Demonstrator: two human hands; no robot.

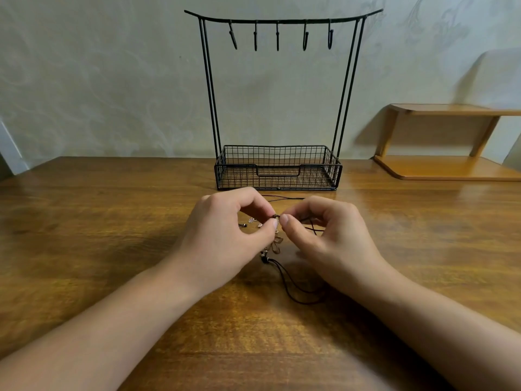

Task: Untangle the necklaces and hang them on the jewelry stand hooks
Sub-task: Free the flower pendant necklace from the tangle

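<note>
A tangle of black-cord necklaces (284, 280) with small metal pendants (277, 245) lies on the wooden table (112, 249) in front of me. My left hand (225, 235) and my right hand (329, 235) meet over it, each pinching the knot of cord between thumb and fingertips. Loops of cord trail toward me and behind my hands. The black wire jewelry stand (277, 167) rises just beyond, its several hooks (277, 35) bare on the top bar. Part of the tangle is hidden under my fingers.
The stand's mesh basket base (225, 176) holds nothing. A wooden two-tier shelf (451, 165) sits at the right back of the table against the pale wall. A small silver charm (251, 220) lies left of the tangle.
</note>
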